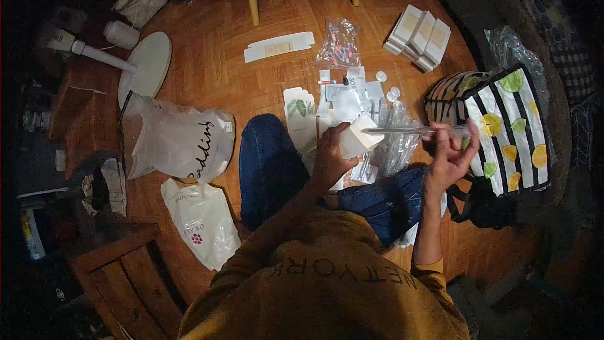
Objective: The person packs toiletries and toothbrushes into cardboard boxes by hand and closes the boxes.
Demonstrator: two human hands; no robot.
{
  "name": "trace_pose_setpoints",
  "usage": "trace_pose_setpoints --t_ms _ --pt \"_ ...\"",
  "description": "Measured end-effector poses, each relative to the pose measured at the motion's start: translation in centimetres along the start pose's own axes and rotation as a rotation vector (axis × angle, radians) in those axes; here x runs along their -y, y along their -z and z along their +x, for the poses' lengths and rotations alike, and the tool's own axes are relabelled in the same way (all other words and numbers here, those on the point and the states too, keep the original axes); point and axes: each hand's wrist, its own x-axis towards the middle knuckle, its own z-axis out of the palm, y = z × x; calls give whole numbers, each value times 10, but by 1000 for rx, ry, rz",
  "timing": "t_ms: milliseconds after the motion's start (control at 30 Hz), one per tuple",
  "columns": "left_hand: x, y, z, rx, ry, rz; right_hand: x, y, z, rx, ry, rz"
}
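My left hand (329, 156) is wrapped around a small white box (356, 145), which is tilted over my lap with its top end facing right. In my right hand (448, 162) is a long, clear plastic-wrapped item (399, 130), gripped at its right end. The item's left tip is at the box's open end; I cannot tell how far inside it reaches. Beneath my hands lie more clear plastic sleeves (395, 154), whose contents are hard to make out. An unfolded white carton with a green leaf print (299, 108) rests left of the box.
A clear bag of small coloured pieces (340, 41) and a flat carton (279, 46) lie ahead. Stacked white boxes (418, 36) stand at the upper right. A striped fruit-print bag (511, 135) is close to my right hand. A bedding bag (179, 135) and lamp base (151, 66) stand left.
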Motion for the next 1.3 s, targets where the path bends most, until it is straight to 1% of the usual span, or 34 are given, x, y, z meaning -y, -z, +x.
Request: trace_pose_setpoints --t_ms 33,67,100,167,200,267,300,367,433,500,533,567,600,633,667,700,767,833,867,933,1033,1067,1100,1167,1200,1233,1267,1300 --pt "-3 2 1 -16 -9 10 -4 -1 -4 63 21 -41" --pt "-4 4 1 -32 -16 21 -3 -5 -8 108 -4 -60" --pt "-3 6 2 -34 -16 23 -5 -9 -11 109 -3 -58" --pt "-3 13 8 -26 -103 175 -10 -16 -18 292 -82 -273" --pt "-5 15 10 -25 -103 174 -13 -21 -22 292 -83 -274" --pt "-8 19 15 -17 -27 187 -23 -33 -31 441 -15 -307" --pt "-4 21 16 -15 -29 185 -33 -34 -35 438 -16 -309" --pt "5 26 18 -14 -71 251 -47 -37 -41 279 -208 -246" --pt "10 27 20 -5 -72 295 -51 -42 -39 290 -207 -305" --pt "17 29 24 1 -71 341 -67 -44 -39 359 -267 -183" --pt "21 34 24 7 -52 354 -84 -40 -36 458 -324 -136" --pt "26 39 24 14 -31 369 -95 -40 -31 458 -332 -135" --pt "30 44 22 16 -27 372 -104 -41 -23 440 -482 -60" --pt "35 49 19 -82 -34 345 -118 -42 -15 420 -631 14" --pt "38 54 18 -180 -41 317 -160 -37 -11 438 -656 -8" --pt "38 60 19 -183 -36 321 -187 -41 -6 455 -595 -153" --pt "35 71 24 -308 -71 368 -226 -59 0 473 -584 -131" --pt "37 77 24 -313 -65 397 -251 -85 0 490 -171 -731" --pt "37 81 25 -314 -61 421 -251 -94 -2 494 -169 -724" --pt "34 83 24 -312 -51 425 -251 -111 -3 592 -91 -1197" --pt "30 85 25 -288 -4 381 -256 -112 -2 640 -55 -1234" --pt "30 84 23 -268 31 335 -259 -105 0 634 -14 -1106" --pt "32 81 23 -269 38 331 -261 -96 4 641 -14 -1110" --pt "36 75 26 -190 54 388 -261 -81 13 522 -434 -342" --pt "34 72 29 -194 54 382 -216 -79 26 493 -640 -185" --pt "30 69 32 -125 90 351 -184 -77 32 492 -635 -192" --pt "27 66 34 -55 123 319 -157 -74 36 469 -683 -79" --pt "25 61 37 -55 116 310 -141 -70 38 444 -726 35"
